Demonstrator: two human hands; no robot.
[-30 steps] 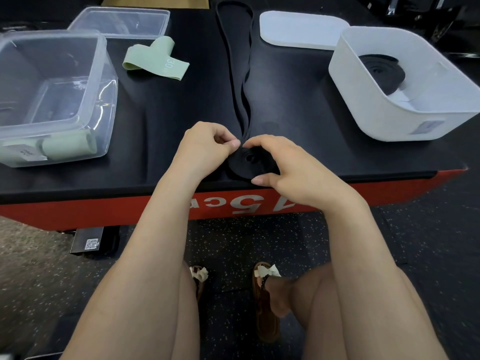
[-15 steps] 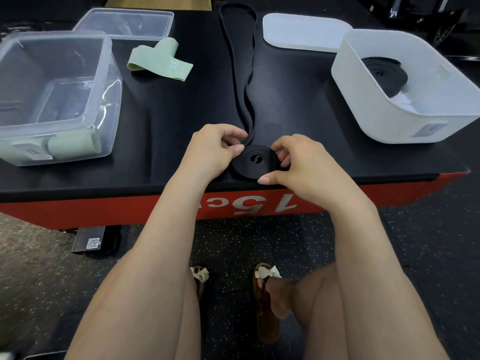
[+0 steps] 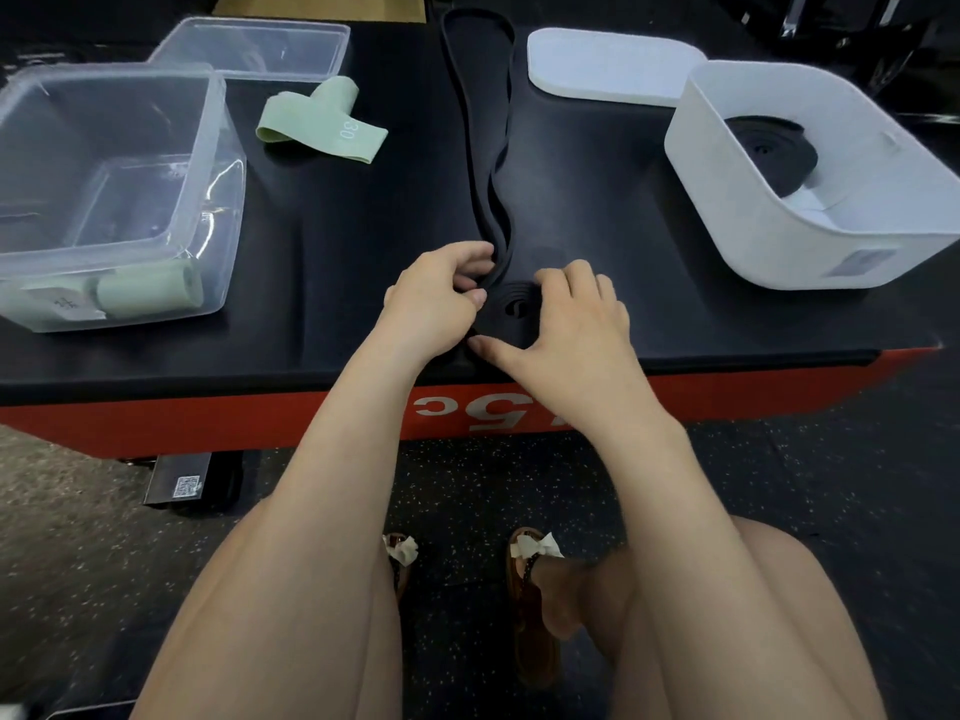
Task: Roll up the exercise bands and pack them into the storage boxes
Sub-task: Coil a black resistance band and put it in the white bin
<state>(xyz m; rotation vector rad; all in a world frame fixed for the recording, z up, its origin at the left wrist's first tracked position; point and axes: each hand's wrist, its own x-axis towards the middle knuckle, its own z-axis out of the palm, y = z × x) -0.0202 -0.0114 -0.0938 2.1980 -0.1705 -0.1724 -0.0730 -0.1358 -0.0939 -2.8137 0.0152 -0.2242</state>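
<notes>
A long black exercise band (image 3: 480, 122) stretches away across the black platform, its near end wound into a flat coil (image 3: 511, 311) near the front edge. My left hand (image 3: 441, 293) pinches the band at the coil's left side. My right hand (image 3: 566, 324) curls round the coil from the right, thumb under its near edge. A rolled black band (image 3: 769, 148) lies in the white box (image 3: 727, 200) at the right. Rolled green bands (image 3: 150, 291) sit in the clear box (image 3: 218, 163) at the left. A flat green band (image 3: 322, 124) marked 30 lies behind it.
A clear lid (image 3: 260, 46) lies at the back left and a white lid (image 3: 608, 65) at the back right. The platform's red front edge (image 3: 208, 423) runs just below my hands. My knees and sandalled feet are over the speckled floor.
The coil has turned and taken up more of the band. My right hand's fingers moved over the coil's far side, and my left hand shifted slightly along the band.
</notes>
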